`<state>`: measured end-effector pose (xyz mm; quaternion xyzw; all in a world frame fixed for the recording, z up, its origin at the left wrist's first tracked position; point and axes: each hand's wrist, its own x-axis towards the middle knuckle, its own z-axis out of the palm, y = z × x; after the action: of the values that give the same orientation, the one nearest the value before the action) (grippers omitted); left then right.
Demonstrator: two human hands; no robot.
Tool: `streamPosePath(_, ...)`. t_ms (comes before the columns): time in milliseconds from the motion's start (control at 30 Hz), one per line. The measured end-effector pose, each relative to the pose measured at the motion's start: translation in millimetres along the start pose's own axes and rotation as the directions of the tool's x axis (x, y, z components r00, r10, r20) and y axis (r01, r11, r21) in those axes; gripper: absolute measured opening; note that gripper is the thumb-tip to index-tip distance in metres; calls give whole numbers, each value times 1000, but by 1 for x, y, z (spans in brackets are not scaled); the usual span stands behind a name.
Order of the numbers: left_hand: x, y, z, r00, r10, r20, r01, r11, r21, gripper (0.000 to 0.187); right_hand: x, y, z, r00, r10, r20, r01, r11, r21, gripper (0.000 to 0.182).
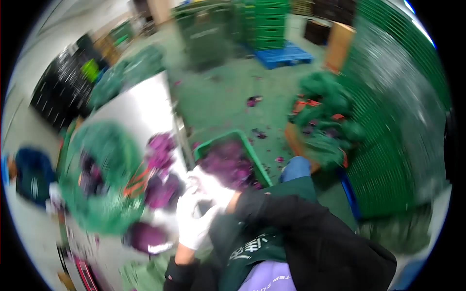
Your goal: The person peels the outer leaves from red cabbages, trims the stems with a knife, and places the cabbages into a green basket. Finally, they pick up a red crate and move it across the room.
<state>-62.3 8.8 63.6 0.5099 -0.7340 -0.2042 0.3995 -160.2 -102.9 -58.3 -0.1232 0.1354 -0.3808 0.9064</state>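
My left hand (pixel 193 218) and my right hand (pixel 212 188), both in white gloves, are close together at the edge of the metal table (pixel 145 104). Their fingers are blurred and overexposed, so what they hold, if anything, is hidden. Purple leafy pieces (pixel 161 151) and a purple cabbage (pixel 162 190) lie on the table beside my hands. Another purple head (pixel 147 237) is nearer the front. Just beyond my hands, a green crate (pixel 257 162) on the floor holds many purple leaves (pixel 228 162).
A green mesh bag (pixel 107 213) with dark purple heads lies on the table's left. Purple scraps (pixel 253 101) dot the floor. More green mesh bags (pixel 325 97) stand right, beside stacked green crates (pixel 383 160). A blue pallet (pixel 284 54) and green bin (pixel 204 34) are farther back.
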Motion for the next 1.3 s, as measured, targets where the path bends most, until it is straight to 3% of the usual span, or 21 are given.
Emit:
streamPosePath(67,14,-4,36,991,-126,50,133,979,-155,23,0,-9,-28,991,-118,-65,121,992,35,42)
streamPosePath(200,45,34,89,958,270,99,-285,940,189,24,-52,-66,-16,874,-243,-420,190,968,-166,27)
streamPosePath(300,68,45,138,919,346,187,-379,906,189,19,-89,-106,-21,858,-372,-353,377,924,-57,26)
streamPosePath(467,121,57,213,803,497,328,-582,773,252,22,-155,-150,-44,451,-850,-271,604,515,-608,21)
streamPosePath(567,156,77,255,784,399,475,-531,827,183,15,-182,-178,-73,472,-812,-343,550,575,-605,20)
streamPosePath(600,166,110,265,806,352,476,-458,881,122,12,-171,-178,-122,592,-777,-212,474,549,-688,19)
streamPosePath(633,174,119,279,786,358,504,-490,858,153,14,-172,-180,-140,585,-775,-240,377,522,-765,14)
streamPosePath(667,180,103,299,773,358,524,-492,860,137,17,-189,-192,-135,610,-706,-360,490,693,-528,17)
streamPosePath(733,185,79,334,727,338,597,-551,807,214,19,-219,-213,-122,538,-746,-393,475,653,-590,18)
streamPosePath(800,192,68,363,765,444,467,-545,832,102,20,-235,-231,-127,646,-680,-347,429,700,-571,34)
streamPosePath(900,200,51,387,809,512,288,-557,825,98,21,-257,-234,-120,592,-768,-242,446,563,-696,38)
streamPosePath(933,216,47,381,842,170,511,-338,906,256,22,-266,-235,-116,593,-774,-222,431,538,-725,41)
streamPosePath(967,243,80,362,803,59,593,-378,820,431,23,-305,-257,-76,728,-675,-117,287,454,-843,47)
streamPosePath(1000,251,77,353,851,-42,523,-234,861,451,24,-316,-255,-87,839,-544,30,337,475,-813,49)
streamPosePath(1033,261,74,344,885,-143,444,-85,887,454,27,-324,-261,-92,854,-515,-78,301,610,-733,52)
streamPosePath(1067,270,86,342,923,-293,250,241,946,219,31,-329,-265,-94,860,-473,-190,267,735,-623,55)
streamPosePath(1100,273,108,351,807,-479,345,546,828,-127,33,-324,-274,-104,720,-657,-225,402,658,-636,65)
streamPosePath(1133,272,121,363,781,-392,487,534,822,-196,26,-320,-283,-124,506,-821,-264,184,402,-897,73)
streamPosePath(1167,272,133,376,732,-293,614,540,800,-262,20,-316,-300,-135,405,-861,-308,96,375,-922,76)
streamPosePath(1267,254,143,429,625,-149,767,592,730,-340,12,-300,-308,-175,460,-806,-373,532,586,-611,52)
streamPosePath(1300,248,140,446,610,-60,790,523,780,-344,13,-309,-313,-175,463,-770,-440,492,636,-595,41)
